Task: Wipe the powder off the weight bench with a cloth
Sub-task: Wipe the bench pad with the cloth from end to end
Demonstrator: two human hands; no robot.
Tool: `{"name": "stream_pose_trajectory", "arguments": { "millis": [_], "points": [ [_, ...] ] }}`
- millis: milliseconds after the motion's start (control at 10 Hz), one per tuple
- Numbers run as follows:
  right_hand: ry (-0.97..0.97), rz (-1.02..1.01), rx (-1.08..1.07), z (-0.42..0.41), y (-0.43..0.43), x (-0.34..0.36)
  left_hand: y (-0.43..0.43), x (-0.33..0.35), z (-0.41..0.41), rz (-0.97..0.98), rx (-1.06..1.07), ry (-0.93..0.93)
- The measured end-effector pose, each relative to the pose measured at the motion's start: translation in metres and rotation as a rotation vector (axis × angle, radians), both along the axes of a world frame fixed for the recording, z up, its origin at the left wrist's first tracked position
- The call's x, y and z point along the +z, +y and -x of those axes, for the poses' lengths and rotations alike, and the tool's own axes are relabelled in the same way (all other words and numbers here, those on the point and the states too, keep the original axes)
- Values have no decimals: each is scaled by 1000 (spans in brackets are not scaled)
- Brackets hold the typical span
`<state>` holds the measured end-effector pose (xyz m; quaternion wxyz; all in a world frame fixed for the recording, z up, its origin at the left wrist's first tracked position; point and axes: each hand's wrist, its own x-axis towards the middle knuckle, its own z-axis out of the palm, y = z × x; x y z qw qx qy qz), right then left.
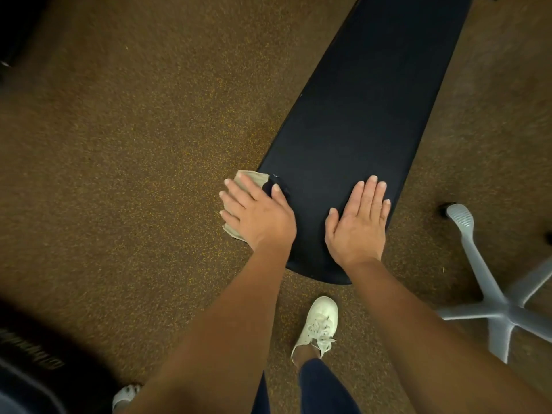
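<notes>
The dark navy weight bench (355,121) runs from the upper right down to its rounded near end in the middle of the view. A beige cloth (245,177) lies over the bench's left edge, mostly covered by my left hand (257,212), which presses flat on it with fingers spread. A faint white speck of powder shows on the pad just past the cloth. My right hand (358,222) rests flat on the pad near its right edge, fingers together, holding nothing.
Brown speckled rubber flooring (134,144) surrounds the bench. A grey star-shaped chair base (493,300) with a castor stands at the right. My white shoe (318,327) is on the floor below the bench end. A dark object fills the lower left corner.
</notes>
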<state>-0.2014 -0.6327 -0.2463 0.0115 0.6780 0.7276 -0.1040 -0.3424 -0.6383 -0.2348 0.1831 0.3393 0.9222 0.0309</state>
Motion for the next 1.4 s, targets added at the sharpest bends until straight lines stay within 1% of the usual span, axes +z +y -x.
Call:
{"name": "stream_pose_trajectory", "arguments": {
  "millis": [100,200,300,400,500,600,700,800,900,1000,1100,1200,1300,1400],
  "points": [
    [10,-4,3,0,0,-1,-40,-2,-17,-66,-274,94],
    [8,-10,1,0,0,-1,-67,-5,-18,-68,-350,29],
    [5,-4,3,-1,0,0,-39,-7,3,-75,-232,42],
    [15,-12,3,-1,0,0,-7,-9,25,-48,-207,38],
    [17,-14,0,-2,-1,-1,-28,-8,15,-112,-355,92],
    [17,-18,1,-1,-1,-1,-69,-6,-9,-111,-392,39],
    [15,-19,2,-1,-1,-1,-65,-7,-7,-86,-331,29],
    [13,-23,1,-1,-1,-2,-26,-5,6,-62,-258,45],
    [11,-20,-1,-1,-1,-3,-9,-8,11,-47,-207,44],
    [30,-29,4,-1,0,-2,-36,-3,-12,-79,-223,71],
    [36,-29,4,-2,-1,-2,-66,-3,-24,-36,-342,47],
    [27,-26,6,-2,0,-1,-53,-5,4,-5,-444,62],
    [13,-20,2,-1,0,-1,-18,-7,24,3,-364,51],
    [15,-19,3,-2,0,-1,-15,-6,14,-41,-298,76]
  ]
}}
